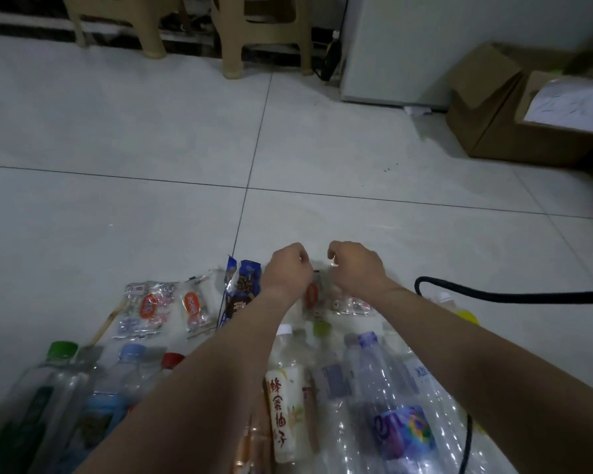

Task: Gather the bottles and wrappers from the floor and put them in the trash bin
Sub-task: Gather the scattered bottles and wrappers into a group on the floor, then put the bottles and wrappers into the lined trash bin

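Here, left hand [288, 268], right hand [355, 266], fingers curled, clear wrapper [351, 304] just beneath.

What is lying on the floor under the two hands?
Under the left hand and right hand lies a clear wrapper with a red-orange label, on the floor. The hands and wrists cover its upper part, so whether the fingers hold it cannot be seen.

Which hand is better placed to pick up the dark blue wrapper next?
Probably the left hand: the dark blue wrapper lies right beside its wrist. The right hand is farther away and would have to cross over the left arm.
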